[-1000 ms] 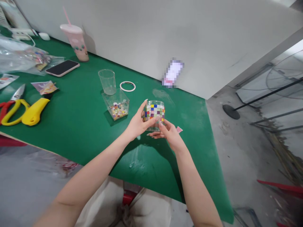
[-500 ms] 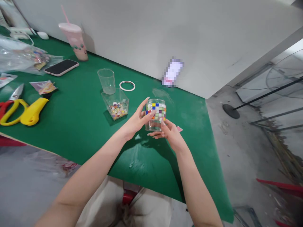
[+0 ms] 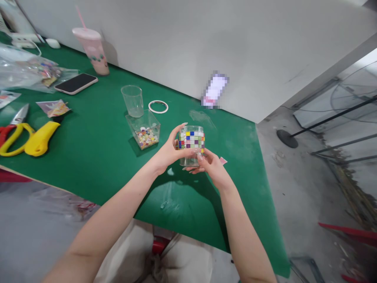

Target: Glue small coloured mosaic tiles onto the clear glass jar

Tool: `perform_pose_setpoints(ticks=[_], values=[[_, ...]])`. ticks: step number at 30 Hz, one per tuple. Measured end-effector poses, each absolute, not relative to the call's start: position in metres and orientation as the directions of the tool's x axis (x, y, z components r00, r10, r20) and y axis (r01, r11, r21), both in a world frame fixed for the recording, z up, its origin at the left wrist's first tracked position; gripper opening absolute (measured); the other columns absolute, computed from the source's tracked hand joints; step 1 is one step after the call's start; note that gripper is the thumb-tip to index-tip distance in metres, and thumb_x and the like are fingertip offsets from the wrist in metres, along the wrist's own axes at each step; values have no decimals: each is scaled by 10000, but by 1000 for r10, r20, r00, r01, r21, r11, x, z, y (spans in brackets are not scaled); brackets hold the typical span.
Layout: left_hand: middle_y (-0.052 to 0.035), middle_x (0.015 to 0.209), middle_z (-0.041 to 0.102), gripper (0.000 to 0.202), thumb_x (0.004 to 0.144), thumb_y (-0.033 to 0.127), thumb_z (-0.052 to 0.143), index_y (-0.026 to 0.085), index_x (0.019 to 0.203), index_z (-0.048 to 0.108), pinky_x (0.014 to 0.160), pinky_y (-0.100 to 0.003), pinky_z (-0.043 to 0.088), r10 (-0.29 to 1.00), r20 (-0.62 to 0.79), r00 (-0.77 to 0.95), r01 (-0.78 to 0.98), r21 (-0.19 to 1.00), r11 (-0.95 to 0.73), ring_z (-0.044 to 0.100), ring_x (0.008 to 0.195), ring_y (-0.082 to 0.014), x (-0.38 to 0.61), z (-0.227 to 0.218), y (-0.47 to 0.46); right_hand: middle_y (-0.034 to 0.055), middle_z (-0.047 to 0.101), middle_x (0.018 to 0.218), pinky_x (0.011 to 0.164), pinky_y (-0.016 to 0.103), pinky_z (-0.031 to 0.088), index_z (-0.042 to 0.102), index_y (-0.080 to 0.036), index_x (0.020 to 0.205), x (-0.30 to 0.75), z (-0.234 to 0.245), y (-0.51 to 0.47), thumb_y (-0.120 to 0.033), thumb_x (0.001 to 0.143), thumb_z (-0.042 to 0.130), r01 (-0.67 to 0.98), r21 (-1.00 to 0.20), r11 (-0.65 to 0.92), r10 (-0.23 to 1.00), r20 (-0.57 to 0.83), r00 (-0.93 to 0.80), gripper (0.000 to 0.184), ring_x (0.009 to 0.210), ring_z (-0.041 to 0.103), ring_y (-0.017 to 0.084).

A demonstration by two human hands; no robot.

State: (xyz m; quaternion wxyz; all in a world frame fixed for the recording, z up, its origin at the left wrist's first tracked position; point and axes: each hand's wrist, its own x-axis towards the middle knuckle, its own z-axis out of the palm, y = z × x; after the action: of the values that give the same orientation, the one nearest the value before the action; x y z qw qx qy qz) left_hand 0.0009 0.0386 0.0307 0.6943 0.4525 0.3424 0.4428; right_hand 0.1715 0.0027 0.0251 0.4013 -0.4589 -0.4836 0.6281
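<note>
Where left hand [image 3: 168,154] faces right hand [image 3: 214,167], a tiled glass [image 3: 193,138] is held between.

Head camera: looking forward and down from above the near edge of the green, flat, straight-edged table [image 3: 97,122].
Flat grey-white wall [image 3: 159,47]: facing the camera from behind the table.
Bare forearms [image 3: 243,228]: appearing nearest, over the table's near edge.
Hard grey floor [image 3: 297,181]: showing right of the table.

Glass cup [image 3: 191,141]: transparent; checkered band of blue, yellow, white, green, purple and red tiles [image 3: 192,134]. Tabletop [image 3: 112,169]: solid green. Drink cup [image 3: 92,45]: pink, with green motifs on lower part. Smartphone [image 3: 75,83]: black screen, pale pink frame. Ring [image 3: 158,113]: white.
</note>
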Motion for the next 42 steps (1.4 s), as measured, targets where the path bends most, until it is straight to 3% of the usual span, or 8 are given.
perform_pose_setpoints(ticks=[19, 27, 34, 38, 42], values=[[-99, 1170, 643, 924, 690, 325, 772, 251, 1454, 258, 987, -459, 457, 945, -50, 323, -331, 929, 162, 602, 1102, -273, 8, 30, 36, 98, 721, 1050, 595, 259, 597, 563, -219, 1191, 171, 26, 2, -543, 764, 673, -73, -974, -216, 951, -193, -240, 547, 704, 738, 191], [-77, 1165, 647, 893, 790, 501, 652, 351, 1494, 123, 1021, -514, 407, 900, -84, 427, -408, 871, 275, 620, 1098, -269, 3, 33, 38, 112, 731, 1004, 587, 251, 583, 535, -191, 1209, 173, 27, 2, -551, 749, 684, -91, -971, -220, 954, -195, -227, 602, 700, 738, 199], [-34, 1078, 654, 1105, 670, 274, 804, 402, 1486, 70, 1039, -505, 392, 911, -79, 404, -345, 910, 232, 631, 1067, -245, 2, 32, 36, 109, 735, 995, 580, 249, 574, 542, -195, 1218, 173, 25, 3, -536, 753, 689, -70, -974, -214, 958, -196, -211, 595, 685, 735, 189], [-19, 1017, 656, 1118, 653, 263, 816, 405, 1484, 81, 1043, -538, 381, 914, -54, 402, -342, 917, 205, 636, 1049, -255, 2, 30, 36, 84, 744, 897, 578, 260, 575, 543, -198, 1236, 172, 28, 2, -545, 744, 695, -54, -980, -194, 961, -179, -210, 621, 661, 728, 186], [-31, 1094, 638, 1115, 655, 279, 817, 419, 1478, 78, 1032, -555, 399, 913, -40, 407, -357, 913, 199, 640, 1050, -260, 2, 30, 37, 79, 742, 841, 583, 278, 575, 558, -188, 1228, 171, 30, 2, -576, 719, 700, -53, -980, -194, 963, -180, -203, 655, 655, 723, 193]])
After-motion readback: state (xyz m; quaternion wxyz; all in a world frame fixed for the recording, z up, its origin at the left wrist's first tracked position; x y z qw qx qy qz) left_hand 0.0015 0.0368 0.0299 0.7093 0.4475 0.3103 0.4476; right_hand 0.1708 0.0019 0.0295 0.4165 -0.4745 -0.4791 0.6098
